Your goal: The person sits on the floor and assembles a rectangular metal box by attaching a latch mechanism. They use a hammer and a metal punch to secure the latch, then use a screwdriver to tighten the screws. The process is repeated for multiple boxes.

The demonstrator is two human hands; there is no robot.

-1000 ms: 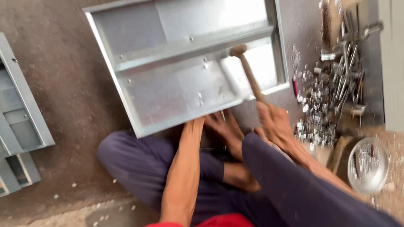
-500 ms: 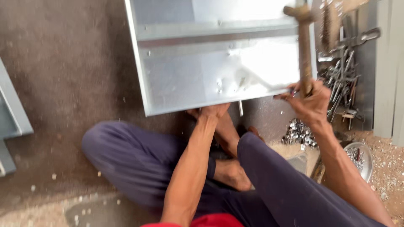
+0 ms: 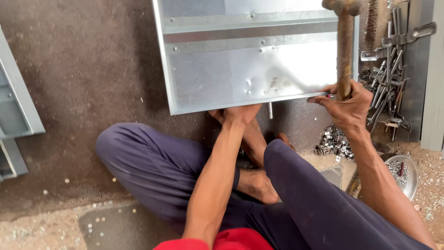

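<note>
Left hand grips the near edge of the sheet-metal panel lying on the floor | right hand closed around the hammer handle, head raised over panel's right side | metal fittings piled beyond.

Left hand fingers under sheet-metal panel
</note>
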